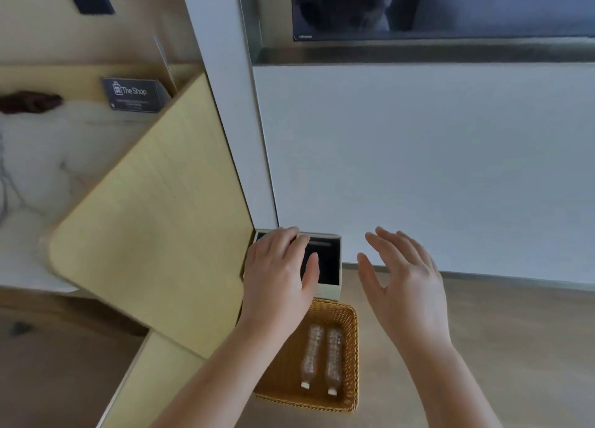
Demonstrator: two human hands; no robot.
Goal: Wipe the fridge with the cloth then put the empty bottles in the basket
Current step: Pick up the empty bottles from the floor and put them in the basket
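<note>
A woven tan basket (349, 356) sits on the floor below me, with two clear empty bottles (322, 360) lying side by side in it, white caps toward me. My left hand (280, 273) hovers above the basket's far left corner, fingers spread, holding nothing. My right hand (405, 282) is to the right of the basket, fingers apart and empty. A dark reddish cloth (30, 102) lies on the marble counter at far left. The fridge is not identifiable; a white cabinet front (418, 163) faces me.
A small open-topped white box with a dark inside (331, 266) stands on the floor just beyond the basket. A pale wooden panel (161, 221) slants at left. A dark "The Shop" card (132, 94) stands on the counter. A screen (450, 5) hangs above.
</note>
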